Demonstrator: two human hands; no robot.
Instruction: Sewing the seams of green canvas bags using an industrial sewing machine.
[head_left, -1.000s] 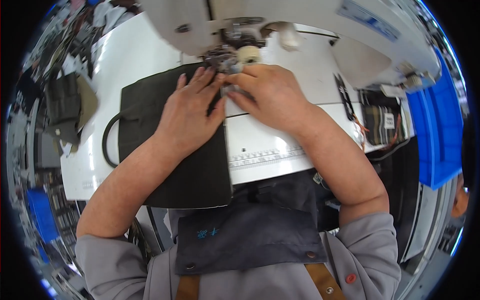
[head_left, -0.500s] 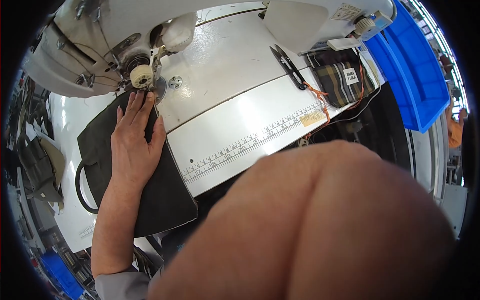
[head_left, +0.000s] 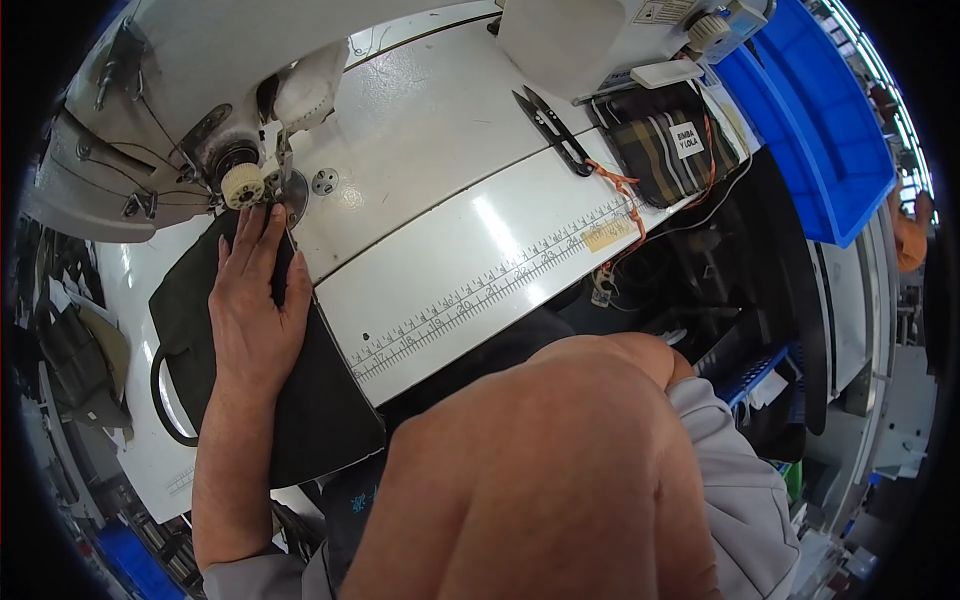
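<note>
My left hand (head_left: 258,318) lies flat on a dark green-black bag piece (head_left: 320,420), fingers stretched forward and thumb a little apart. Its fingertips reach right up to the roller foot (head_left: 243,186) of a white sewing machine (head_left: 330,30), where the piece's far edge goes in. A looped dark handle (head_left: 160,400) sticks out at the piece's left side. Close to the camera, my bent bare right arm (head_left: 550,470) fills the lower middle, with its grey sleeve to the right. The right hand itself does not show.
Black thread snips (head_left: 553,132) with an orange cord lie at the back right, beside a plaid fabric pouch (head_left: 660,150). A ruler strip (head_left: 480,305) runs along the table's front edge. Blue bins (head_left: 830,130) stand at far right; more dark pieces (head_left: 75,350) lie at left.
The view has shifted, so the machine and table sit slightly further left. My right arm has drawn down and left, uncovering its sleeve and a blue basket. My left hand stays flat on the piece.
</note>
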